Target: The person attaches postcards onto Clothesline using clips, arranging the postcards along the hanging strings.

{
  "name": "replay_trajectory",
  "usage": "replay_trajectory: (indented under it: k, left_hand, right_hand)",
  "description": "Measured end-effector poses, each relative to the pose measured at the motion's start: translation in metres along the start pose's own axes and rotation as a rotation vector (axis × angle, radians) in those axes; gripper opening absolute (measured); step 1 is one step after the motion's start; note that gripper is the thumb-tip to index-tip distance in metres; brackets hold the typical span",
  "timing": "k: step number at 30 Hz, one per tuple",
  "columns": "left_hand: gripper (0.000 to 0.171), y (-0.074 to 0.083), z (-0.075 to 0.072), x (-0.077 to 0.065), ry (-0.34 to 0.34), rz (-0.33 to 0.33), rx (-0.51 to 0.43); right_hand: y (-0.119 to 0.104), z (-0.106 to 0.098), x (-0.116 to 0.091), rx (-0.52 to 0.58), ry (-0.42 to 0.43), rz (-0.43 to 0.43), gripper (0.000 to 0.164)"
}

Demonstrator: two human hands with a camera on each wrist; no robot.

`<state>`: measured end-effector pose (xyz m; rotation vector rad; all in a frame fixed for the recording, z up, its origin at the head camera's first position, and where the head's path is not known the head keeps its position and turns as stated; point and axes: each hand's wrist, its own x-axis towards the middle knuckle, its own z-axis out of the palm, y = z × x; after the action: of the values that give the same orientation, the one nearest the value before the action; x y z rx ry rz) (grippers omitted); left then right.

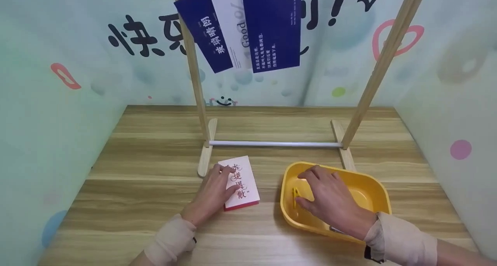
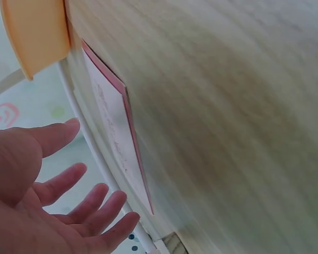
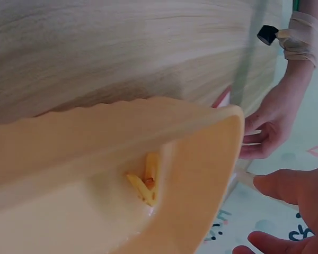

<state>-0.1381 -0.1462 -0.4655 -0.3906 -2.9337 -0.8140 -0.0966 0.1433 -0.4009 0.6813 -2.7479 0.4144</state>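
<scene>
My left hand [image 1: 209,190] hovers above a small stack of white cards with red edges [image 1: 250,184], printed with red characters. In the left wrist view, its fingers [image 2: 98,201] are spread and loosely bent, with nothing between them. Over the yellow plastic basin [image 1: 382,186], my right hand [image 1: 332,198] holds nothing, thumb and fingers apart. A yellow clothespin [image 3: 153,172] lies on the basin floor near one end wall. From the head view, this clothespin [image 1: 295,192] shows just beside the right thumb. Part of the basin's inside is hidden under the right hand.
Behind the basin and cards stands a wooden frame, its right post [image 1: 382,70] leaning outward in view and a white bar [image 1: 275,144] low across it. A blue card [image 1: 271,29], another blue card [image 1: 202,33] and a white card [image 1: 229,25] hang from clips above.
</scene>
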Motion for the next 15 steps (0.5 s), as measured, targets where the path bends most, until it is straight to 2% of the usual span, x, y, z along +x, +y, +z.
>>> replay_trajectory:
  k: [5, 10, 15]
  left_hand:
    - [0.045, -0.004, 0.001, 0.001, -0.033, -0.055, -0.014]
    - [0.056, -0.007, 0.003, 0.001, -0.063, -0.102, -0.005]
    - [0.057, -0.008, 0.005, 0.003, -0.037, -0.085, 0.014]
  right_hand:
    - [0.002, 0.009, 0.000, -0.039, -0.047, 0.011, 0.050]
    - [0.005, 0.015, 0.002, -0.045, -0.123, 0.051, 0.052]
    - [0.008, 0.021, 0.005, -0.037, -0.210, 0.098, 0.056]
